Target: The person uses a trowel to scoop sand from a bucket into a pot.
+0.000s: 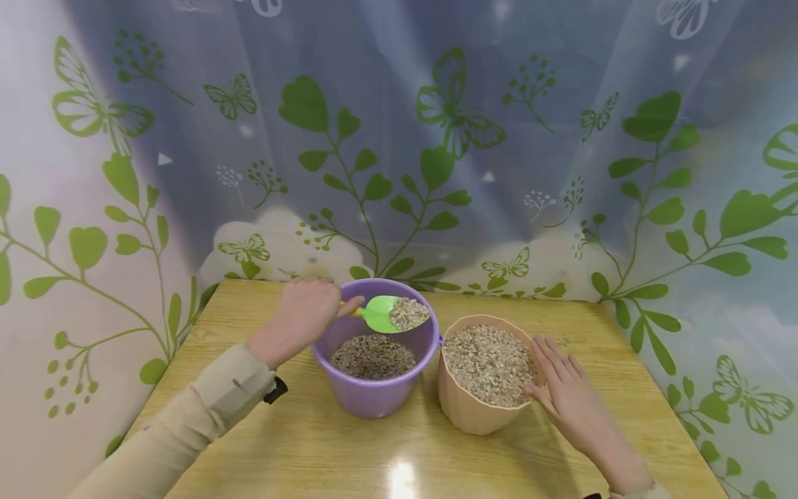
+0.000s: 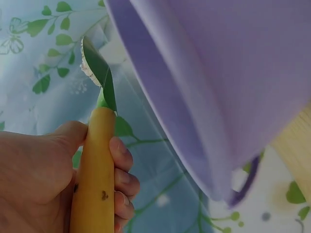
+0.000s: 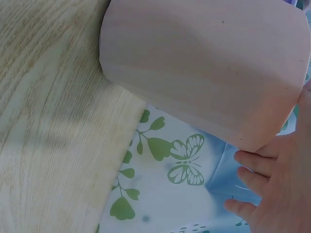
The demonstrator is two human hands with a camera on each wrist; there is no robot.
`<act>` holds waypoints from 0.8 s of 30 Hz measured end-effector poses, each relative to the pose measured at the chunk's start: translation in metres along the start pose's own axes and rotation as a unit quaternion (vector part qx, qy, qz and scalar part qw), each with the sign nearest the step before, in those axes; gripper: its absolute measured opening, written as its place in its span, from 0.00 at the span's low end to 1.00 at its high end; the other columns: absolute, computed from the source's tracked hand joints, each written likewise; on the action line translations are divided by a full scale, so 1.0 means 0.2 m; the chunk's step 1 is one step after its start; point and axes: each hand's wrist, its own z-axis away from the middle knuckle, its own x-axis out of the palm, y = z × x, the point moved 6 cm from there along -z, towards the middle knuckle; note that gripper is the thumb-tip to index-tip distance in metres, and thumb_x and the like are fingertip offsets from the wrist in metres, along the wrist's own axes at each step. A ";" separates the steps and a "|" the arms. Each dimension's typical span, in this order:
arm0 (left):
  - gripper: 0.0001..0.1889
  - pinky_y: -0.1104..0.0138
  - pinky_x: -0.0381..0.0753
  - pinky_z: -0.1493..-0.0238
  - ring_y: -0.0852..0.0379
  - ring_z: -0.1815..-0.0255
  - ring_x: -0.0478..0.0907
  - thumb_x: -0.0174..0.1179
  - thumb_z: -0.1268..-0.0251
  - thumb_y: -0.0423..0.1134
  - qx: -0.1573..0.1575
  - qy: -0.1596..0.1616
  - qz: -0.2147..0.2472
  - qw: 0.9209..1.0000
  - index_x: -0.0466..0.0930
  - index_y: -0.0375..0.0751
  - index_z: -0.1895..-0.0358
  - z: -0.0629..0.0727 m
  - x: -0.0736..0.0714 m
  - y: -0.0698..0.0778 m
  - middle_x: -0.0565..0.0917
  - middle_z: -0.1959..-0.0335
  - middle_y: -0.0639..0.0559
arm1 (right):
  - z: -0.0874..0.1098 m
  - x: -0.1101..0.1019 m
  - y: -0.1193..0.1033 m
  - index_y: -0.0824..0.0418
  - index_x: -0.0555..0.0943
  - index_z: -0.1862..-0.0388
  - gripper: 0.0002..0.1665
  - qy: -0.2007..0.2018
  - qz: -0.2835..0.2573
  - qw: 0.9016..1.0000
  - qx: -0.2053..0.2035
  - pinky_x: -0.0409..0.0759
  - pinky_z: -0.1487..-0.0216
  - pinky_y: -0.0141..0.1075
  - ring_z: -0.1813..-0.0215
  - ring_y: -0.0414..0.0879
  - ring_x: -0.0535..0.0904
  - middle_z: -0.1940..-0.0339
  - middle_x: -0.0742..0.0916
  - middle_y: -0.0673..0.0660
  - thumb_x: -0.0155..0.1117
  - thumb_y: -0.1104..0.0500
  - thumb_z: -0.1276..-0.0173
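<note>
My left hand (image 1: 305,315) grips the yellow handle (image 2: 95,170) of a small trowel with a green blade (image 1: 377,313). Pale grainy material (image 1: 408,314) is heaped on the blade, which is over the purple bucket (image 1: 374,398). Darker grains (image 1: 373,357) cover the bucket's bottom. To the right stands a peach-coloured pot (image 1: 464,409), filled nearly to its rim with pale grains (image 1: 489,364). My right hand (image 1: 570,398) rests against the pot's right side, thumb at the rim and fingers extended; in the right wrist view its fingertips touch the pot's wall.
Both containers stand side by side on a wooden table (image 1: 299,450). A curtain (image 1: 386,173) printed with green leaves and butterflies hangs behind the table and along its sides. A purple handle loop (image 2: 245,187) projects from the bucket's rim.
</note>
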 end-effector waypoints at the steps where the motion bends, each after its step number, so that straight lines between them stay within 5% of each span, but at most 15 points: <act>1: 0.31 0.68 0.67 0.82 0.55 0.81 0.69 0.54 0.24 0.58 0.007 0.001 -0.002 1.000 0.67 0.47 0.88 -0.01 -0.01 0.02 0.71 0.84 0.53 | 0.00 0.00 0.00 0.65 0.56 0.20 0.43 0.000 0.001 1.000 0.000 0.50 0.21 0.55 0.20 0.62 0.56 0.21 0.64 0.67 0.58 0.46 0.23; 10: 0.33 0.69 0.65 0.85 0.57 0.81 0.68 0.52 0.23 0.59 0.048 0.023 -0.015 0.998 0.66 0.49 0.90 -0.11 -0.05 0.25 0.71 0.86 0.56 | 0.01 0.01 0.01 0.66 0.56 0.20 0.43 -0.002 0.009 1.000 0.003 0.39 0.18 0.45 0.20 0.62 0.56 0.21 0.63 0.67 0.56 0.44 0.22; 14: 0.34 0.67 0.71 0.79 0.56 0.78 0.72 0.53 0.25 0.61 0.059 0.033 -0.033 0.997 0.66 0.48 0.92 -0.16 -0.04 0.37 0.74 0.83 0.54 | 0.01 0.00 0.00 0.66 0.56 0.20 0.43 0.003 0.010 1.000 0.001 0.36 0.19 0.42 0.20 0.63 0.57 0.21 0.63 0.67 0.56 0.45 0.22; 24: 0.32 0.63 0.79 0.63 0.54 0.69 0.78 0.49 0.23 0.62 0.083 -0.017 -0.065 0.994 0.78 0.47 0.84 -0.26 0.06 0.59 0.83 0.75 0.53 | 0.02 0.01 0.00 0.66 0.56 0.20 0.43 0.015 0.013 1.000 -0.004 0.49 0.20 0.53 0.20 0.61 0.57 0.21 0.64 0.67 0.55 0.44 0.22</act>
